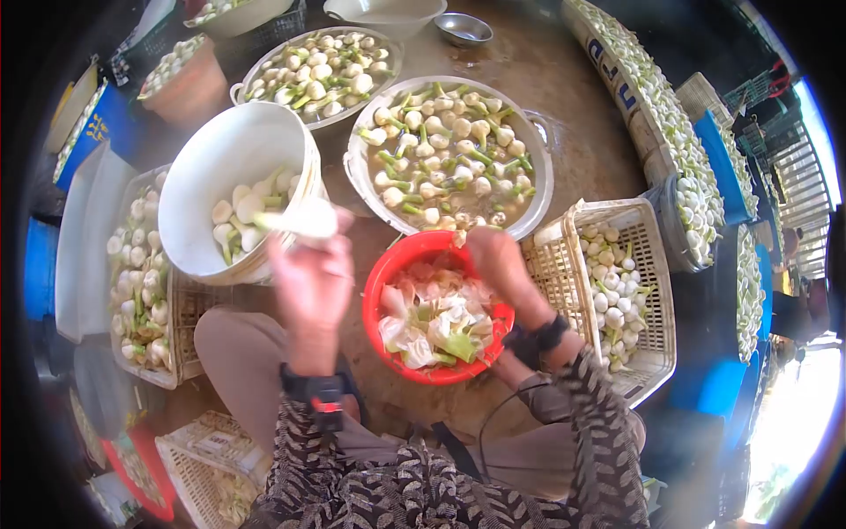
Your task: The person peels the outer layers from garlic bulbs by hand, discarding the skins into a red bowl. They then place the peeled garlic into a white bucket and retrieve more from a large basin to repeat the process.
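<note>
My left hand (310, 278) is raised at the right side of the white bucket (189, 203), its fingers closed on a white garlic bulb (308, 219) with a green stem stub. Motion blurs this bulb. Several peeled bulbs (251, 207) lie inside the bucket. Over the right rim of the red basin (374, 304), my right hand (500, 269) is closed with its fingers curled downward; whatever they pinch is hidden. White and green garlic peelings (436, 322) fill the basin. Just beyond it stands a wide metal basin (361, 176) of garlic bulbs in murky water.
A second basin of bulbs (322, 75) stands farther back. Crates of bulbs flank me: a right crate (656, 309) and a left crate (183, 326). A small metal bowl (464, 29) sits on the wet floor (573, 132). Long heaps of bulbs (670, 115) line the right.
</note>
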The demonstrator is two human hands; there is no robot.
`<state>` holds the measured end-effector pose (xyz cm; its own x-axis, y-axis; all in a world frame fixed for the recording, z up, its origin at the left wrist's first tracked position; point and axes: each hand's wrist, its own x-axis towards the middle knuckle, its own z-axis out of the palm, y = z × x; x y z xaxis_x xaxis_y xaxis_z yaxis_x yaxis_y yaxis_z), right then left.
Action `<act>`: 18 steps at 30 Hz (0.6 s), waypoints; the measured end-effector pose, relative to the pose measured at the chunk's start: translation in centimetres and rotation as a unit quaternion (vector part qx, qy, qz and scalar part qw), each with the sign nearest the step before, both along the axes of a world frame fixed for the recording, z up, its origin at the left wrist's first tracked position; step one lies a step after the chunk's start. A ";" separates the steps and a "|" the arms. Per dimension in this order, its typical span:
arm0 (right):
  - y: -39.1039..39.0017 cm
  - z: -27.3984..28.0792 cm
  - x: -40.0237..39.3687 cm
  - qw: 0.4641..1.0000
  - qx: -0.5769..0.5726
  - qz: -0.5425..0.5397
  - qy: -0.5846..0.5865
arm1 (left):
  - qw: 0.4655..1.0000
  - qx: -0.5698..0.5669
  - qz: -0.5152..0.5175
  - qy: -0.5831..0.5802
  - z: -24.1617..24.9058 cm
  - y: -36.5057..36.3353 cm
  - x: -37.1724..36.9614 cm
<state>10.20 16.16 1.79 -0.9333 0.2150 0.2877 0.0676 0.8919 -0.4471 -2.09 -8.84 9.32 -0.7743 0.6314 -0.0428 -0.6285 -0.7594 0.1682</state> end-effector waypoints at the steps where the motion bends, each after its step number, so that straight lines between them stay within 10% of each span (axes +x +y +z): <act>1: 3.3 -1.3 -0.8 0.997 -0.022 -0.053 -0.043 | 0.997 0.024 0.070 0.013 0.6 -0.7 -1.4; 14: 15.9 -16.9 -14.1 0.967 0.105 -0.013 -0.231 | 0.948 -0.301 -0.041 0.092 -5.3 6.0 -2.0; 18: 15.5 -13.6 -15.0 0.962 -0.001 -0.002 -0.275 | 0.926 -0.349 -0.076 0.119 -6.2 7.1 -2.2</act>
